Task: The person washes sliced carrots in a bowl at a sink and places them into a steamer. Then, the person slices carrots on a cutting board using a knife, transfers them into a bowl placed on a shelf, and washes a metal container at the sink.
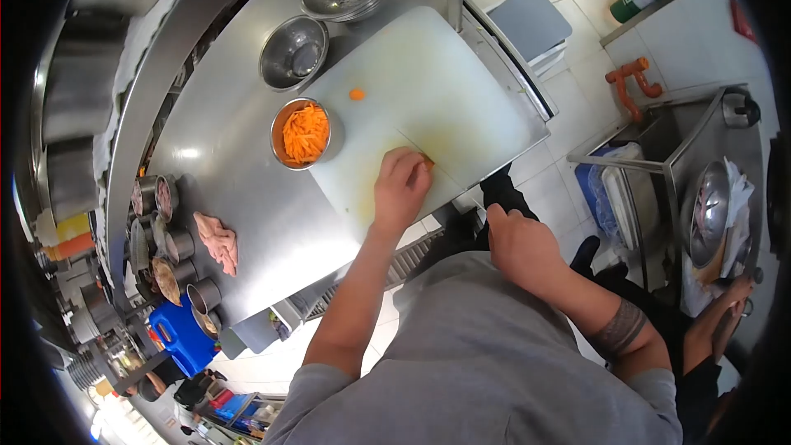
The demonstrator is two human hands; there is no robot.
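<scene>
grey short-sleeved shirt (pixel 461 354) fills my view nearest the camera. left hand (pixel 404 185): over the near part of the large white cutting board (pixel 445 66), fingers bent and drawn in narrow, holding a small orange-brown piece (pixel 428 162) at the fingertips. right hand (pixel 526 251): curled closed, in front of the shirt, beyond the board's near edge; i cannot tell whether it holds anything. orange cut strips (pixel 305 133) lie heaped in a round stainless-steel container (pixel 332 140) at the board's left edge. one loose orange chunk (pixel 357 94) sits on the board, just right of that container. also logged: shiny steel bowl (pixel 290 53) beyond the container; pale pink raw meat (pixel 217 243) on the brushed-metal table (pixel 210 169), well left of the board.
</scene>
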